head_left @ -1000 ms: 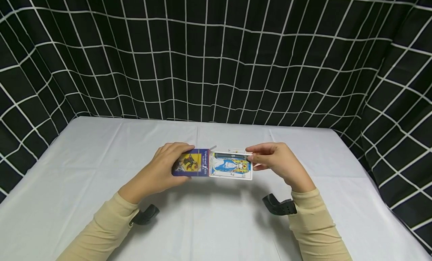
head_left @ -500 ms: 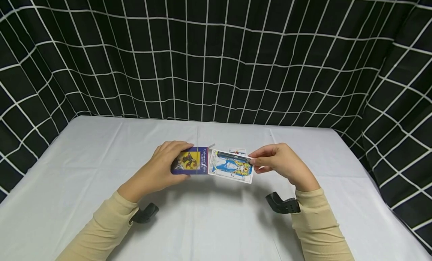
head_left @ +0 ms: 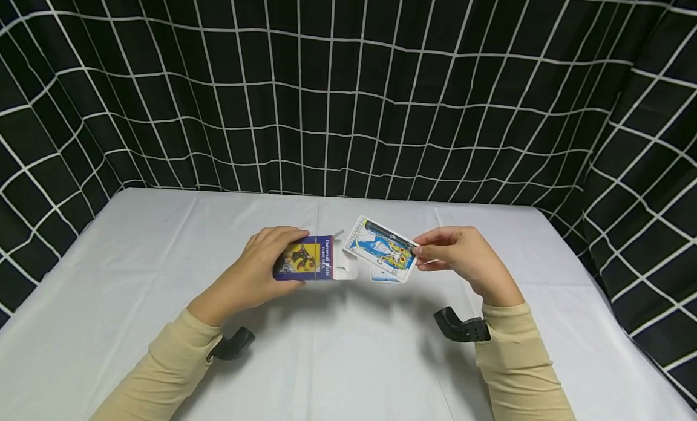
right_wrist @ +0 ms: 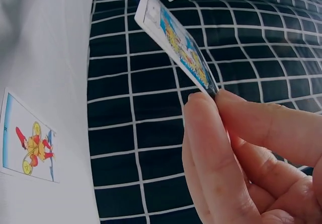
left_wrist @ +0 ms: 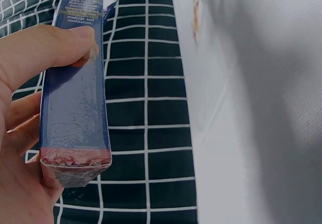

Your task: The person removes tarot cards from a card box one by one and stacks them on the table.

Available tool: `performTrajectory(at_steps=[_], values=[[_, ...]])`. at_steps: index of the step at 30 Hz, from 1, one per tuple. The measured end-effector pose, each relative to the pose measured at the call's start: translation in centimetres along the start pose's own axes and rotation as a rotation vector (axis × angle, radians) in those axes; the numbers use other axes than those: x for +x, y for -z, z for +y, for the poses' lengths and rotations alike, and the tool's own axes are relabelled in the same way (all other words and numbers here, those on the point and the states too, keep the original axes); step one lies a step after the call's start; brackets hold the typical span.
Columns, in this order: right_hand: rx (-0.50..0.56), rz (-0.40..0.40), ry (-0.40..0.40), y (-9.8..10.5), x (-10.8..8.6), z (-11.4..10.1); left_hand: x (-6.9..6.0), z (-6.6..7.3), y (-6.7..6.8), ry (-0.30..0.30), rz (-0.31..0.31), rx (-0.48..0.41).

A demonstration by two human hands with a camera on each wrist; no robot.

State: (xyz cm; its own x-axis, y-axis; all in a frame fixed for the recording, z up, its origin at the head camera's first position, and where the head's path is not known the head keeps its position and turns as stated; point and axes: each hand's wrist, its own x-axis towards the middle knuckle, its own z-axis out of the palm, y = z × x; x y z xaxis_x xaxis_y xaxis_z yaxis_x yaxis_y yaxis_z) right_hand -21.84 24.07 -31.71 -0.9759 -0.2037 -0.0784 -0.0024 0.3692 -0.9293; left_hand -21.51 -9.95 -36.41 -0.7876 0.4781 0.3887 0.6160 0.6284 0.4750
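My left hand (head_left: 261,262) grips a blue tarot card box (head_left: 305,259) above the table, thumb on its near narrow side. The white open end of the box faces right, its flap sticking out; in the left wrist view, small print covers the side of the box (left_wrist: 78,103). A tarot card (head_left: 381,248) with a blue-robed figure is pinched at its right end by the thumb and fingers of my right hand (head_left: 463,257). It is tilted and apart from the box. Beneath it another card (right_wrist: 31,143), with a figure and yellow discs, lies face up on the table.
A white cloth covers the table (head_left: 163,239). Behind it and at both sides hangs a black curtain (head_left: 348,94) with a white grid. Black wrist mounts (head_left: 234,343) sit on both sleeves.
The pinched card has come away from the box mouth, moving right and turning so its left end points up and back. The white open end of the box now shows. The left hand stays nearly still.
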Motion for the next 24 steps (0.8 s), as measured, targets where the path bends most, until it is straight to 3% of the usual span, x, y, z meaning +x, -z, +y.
performTrajectory(at_steps=[13,24], values=[[0.098,-0.011,-0.025,0.1,0.8,1.2,0.0,0.0,0.0,-0.003,-0.002,-0.009],[0.139,-0.024,-0.150,0.1,2.2,3.2,0.0,0.1,0.0,0.002,-0.006,-0.009]])
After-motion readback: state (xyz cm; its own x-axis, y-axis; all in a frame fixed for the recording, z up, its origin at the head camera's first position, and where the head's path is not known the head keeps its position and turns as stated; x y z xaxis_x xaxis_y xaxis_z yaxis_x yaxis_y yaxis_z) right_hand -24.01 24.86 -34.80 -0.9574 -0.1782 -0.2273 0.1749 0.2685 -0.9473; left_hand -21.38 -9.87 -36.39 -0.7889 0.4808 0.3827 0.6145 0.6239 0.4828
